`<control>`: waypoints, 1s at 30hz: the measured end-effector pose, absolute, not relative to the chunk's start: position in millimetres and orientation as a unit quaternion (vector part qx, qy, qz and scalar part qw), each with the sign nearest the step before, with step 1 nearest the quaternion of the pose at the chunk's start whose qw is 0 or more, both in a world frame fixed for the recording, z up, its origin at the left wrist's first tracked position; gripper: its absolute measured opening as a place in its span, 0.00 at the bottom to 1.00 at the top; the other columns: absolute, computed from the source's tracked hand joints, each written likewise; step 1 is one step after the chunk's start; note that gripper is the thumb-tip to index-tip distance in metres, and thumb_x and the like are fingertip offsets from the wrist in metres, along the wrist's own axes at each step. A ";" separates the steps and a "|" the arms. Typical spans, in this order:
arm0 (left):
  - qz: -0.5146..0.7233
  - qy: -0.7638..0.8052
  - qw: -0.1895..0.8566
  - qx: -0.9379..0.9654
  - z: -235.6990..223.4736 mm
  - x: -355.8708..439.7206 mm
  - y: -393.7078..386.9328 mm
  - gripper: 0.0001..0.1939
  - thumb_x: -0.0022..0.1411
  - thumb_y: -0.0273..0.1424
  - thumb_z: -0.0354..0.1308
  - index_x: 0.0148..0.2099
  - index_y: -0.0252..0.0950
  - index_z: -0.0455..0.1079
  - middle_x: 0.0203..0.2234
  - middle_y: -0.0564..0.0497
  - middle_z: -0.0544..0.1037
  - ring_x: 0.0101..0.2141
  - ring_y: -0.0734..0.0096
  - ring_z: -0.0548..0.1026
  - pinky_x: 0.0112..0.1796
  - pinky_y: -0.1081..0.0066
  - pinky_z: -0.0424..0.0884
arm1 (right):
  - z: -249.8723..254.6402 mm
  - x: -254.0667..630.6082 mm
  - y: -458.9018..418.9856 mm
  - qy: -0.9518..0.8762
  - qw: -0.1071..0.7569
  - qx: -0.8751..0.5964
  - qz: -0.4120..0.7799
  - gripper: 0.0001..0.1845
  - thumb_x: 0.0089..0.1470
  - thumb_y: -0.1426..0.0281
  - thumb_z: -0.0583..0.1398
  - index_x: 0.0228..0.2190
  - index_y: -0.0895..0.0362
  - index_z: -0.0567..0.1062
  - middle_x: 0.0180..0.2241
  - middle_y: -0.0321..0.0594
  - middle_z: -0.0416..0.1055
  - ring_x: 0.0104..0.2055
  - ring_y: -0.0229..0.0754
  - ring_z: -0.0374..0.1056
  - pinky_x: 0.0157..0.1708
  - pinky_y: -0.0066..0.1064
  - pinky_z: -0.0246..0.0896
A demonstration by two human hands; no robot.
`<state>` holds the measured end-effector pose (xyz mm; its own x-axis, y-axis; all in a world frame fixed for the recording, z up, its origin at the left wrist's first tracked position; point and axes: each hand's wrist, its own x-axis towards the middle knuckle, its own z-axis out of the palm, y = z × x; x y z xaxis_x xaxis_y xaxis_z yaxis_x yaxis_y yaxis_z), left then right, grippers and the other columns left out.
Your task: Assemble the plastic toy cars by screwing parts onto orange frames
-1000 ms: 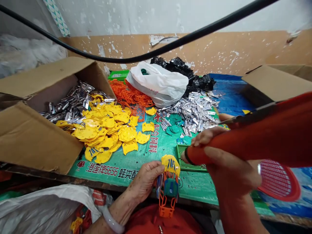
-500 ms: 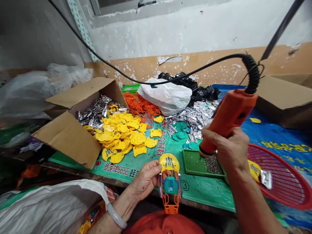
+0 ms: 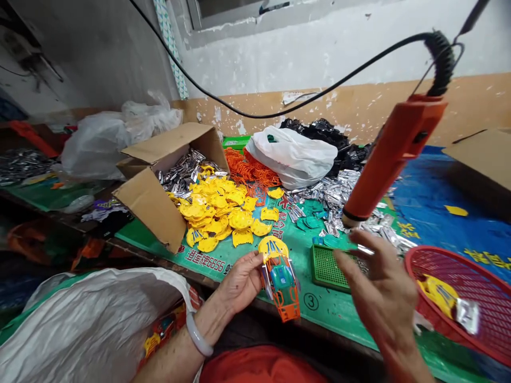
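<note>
Between its thumb and fingers, my left hand (image 3: pixel 242 282) grips a toy car body (image 3: pixel 281 279) by its yellow front end; the middle is teal and the rear is an orange frame. My right hand (image 3: pixel 379 290) is open with fingers apart, slightly blurred, and holds nothing. Just above it an orange electric screwdriver (image 3: pixel 393 159) hangs tilted from its cable, apart from the fingers. Partly behind that hand lies a green perforated tray (image 3: pixel 329 268) with small screws at its right end.
Yellow parts (image 3: pixel 223 207) spill from a cardboard box (image 3: pixel 154 207). Behind are orange frames (image 3: pixel 249 167), a white bag (image 3: pixel 293 154) and silver pieces (image 3: pixel 339 191). A red basket (image 3: pixel 443 255) stands right; a white sack (image 3: pixel 107 319) is at lower left. The black cable (image 3: pixel 259 115) crosses above.
My right hand has let go of the electric screwdriver, which now hangs free, and its fingers have spread. My left hand still holds the toy car body, now tilted differently. The view has shifted left.
</note>
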<state>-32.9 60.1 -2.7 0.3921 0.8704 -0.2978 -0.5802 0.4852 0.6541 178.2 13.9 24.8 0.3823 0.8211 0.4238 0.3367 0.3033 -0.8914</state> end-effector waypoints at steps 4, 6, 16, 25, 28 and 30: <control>0.468 0.326 0.795 0.207 -4.8 -28.1 60.7 0.09 0.56 0.27 0.63 0.39 0.28 0.74 0.32 0.44 0.81 0.35 0.63 0.78 0.44 0.65 0.71 | -1.0 148.8 -4.3 -0.493 0.483 -0.613 0.384 0.30 0.46 0.56 0.64 0.49 0.54 0.70 0.45 0.47 0.72 0.43 0.49 0.70 0.39 0.42 0.69; 0.474 0.330 0.794 0.189 -3.9 -24.5 60.9 0.08 0.57 0.27 0.61 0.39 0.28 0.74 0.31 0.43 0.81 0.36 0.62 0.78 0.44 0.64 0.72 | -8.7 135.7 -7.4 -0.488 0.443 -0.614 0.434 0.38 0.41 0.56 0.66 0.53 0.56 0.68 0.48 0.49 0.71 0.44 0.50 0.70 0.39 0.40 0.69; 0.466 0.335 0.802 0.166 14.3 -26.2 52.8 0.05 0.59 0.26 0.59 0.34 0.29 0.75 0.26 0.46 0.79 0.30 0.68 0.77 0.33 0.72 0.73 | -13.3 120.4 0.5 -0.387 0.440 -0.505 0.634 0.37 0.39 0.59 0.69 0.50 0.60 0.69 0.32 0.39 0.75 0.22 0.32 0.60 0.21 0.26 0.55; 0.469 0.344 0.799 0.154 8.0 -34.2 48.8 0.11 0.63 0.31 0.56 0.33 0.28 0.75 0.29 0.42 0.79 0.32 0.67 0.77 0.37 0.70 0.73 | -14.9 120.0 -1.7 -0.392 0.438 -0.508 0.630 0.34 0.37 0.61 0.70 0.47 0.60 0.73 0.31 0.40 0.75 0.21 0.31 0.59 0.20 0.25 0.53; 0.461 0.338 0.805 0.159 8.9 -38.8 45.6 0.14 0.63 0.35 0.56 0.34 0.28 0.75 0.31 0.41 0.80 0.32 0.65 0.77 0.37 0.68 0.73 | -19.9 114.4 -1.7 -0.406 0.444 -0.520 0.607 0.36 0.37 0.61 0.70 0.49 0.60 0.72 0.31 0.40 0.75 0.22 0.34 0.61 0.22 0.27 0.58; 0.472 0.336 0.793 0.190 12.0 -42.2 44.2 0.12 0.59 0.35 0.60 0.35 0.29 0.75 0.31 0.42 0.80 0.32 0.64 0.77 0.37 0.68 0.73 | -24.7 105.2 -1.5 -0.425 0.454 -0.525 0.581 0.37 0.39 0.61 0.69 0.51 0.60 0.69 0.32 0.42 0.76 0.26 0.39 0.66 0.26 0.30 0.63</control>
<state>-42.2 44.2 12.0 0.3288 0.8760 -0.3530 -0.6202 0.4821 0.6188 105.2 -1.5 -24.7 -0.0372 0.9740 -0.2233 -0.0813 -0.2257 -0.9708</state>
